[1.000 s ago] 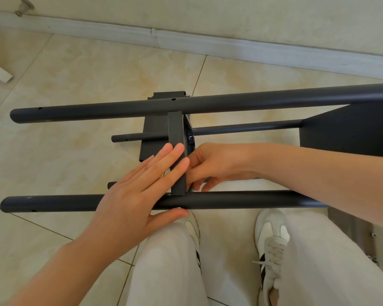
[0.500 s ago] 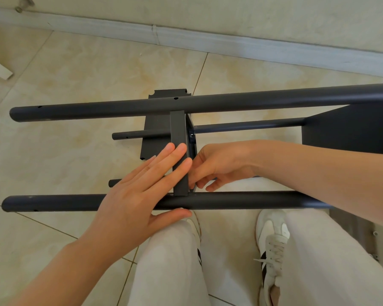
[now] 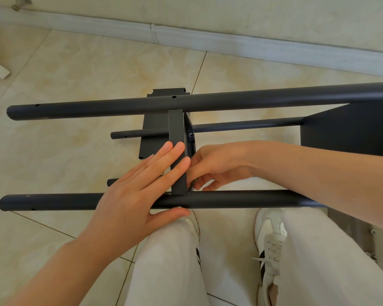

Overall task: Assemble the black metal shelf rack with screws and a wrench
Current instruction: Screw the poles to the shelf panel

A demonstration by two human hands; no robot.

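Closest in, the knees of light trousers [image 3: 168, 261] and a white sneaker [image 3: 270, 235] stand on the tile floor [image 3: 64, 151]. Just beyond them the black metal shelf rack [image 3: 352, 129] lies on its side on the tiles. Its near tube [image 3: 241, 198] runs left to right in front of the feet. The left hand [image 3: 137, 195] lies across this tube, its fingers [image 3: 173, 155] straight and pressed together flat on the edge of the upright shelf panel [image 3: 176, 127], with the thumb below the tube. The right hand [image 3: 217, 164] reaches in from the right, fingers curled at the panel's right face just above the near tube; whether they pinch anything I cannot tell. Farther off runs the far tube [image 3: 97, 108], then the baseboard [image 3: 230, 44]
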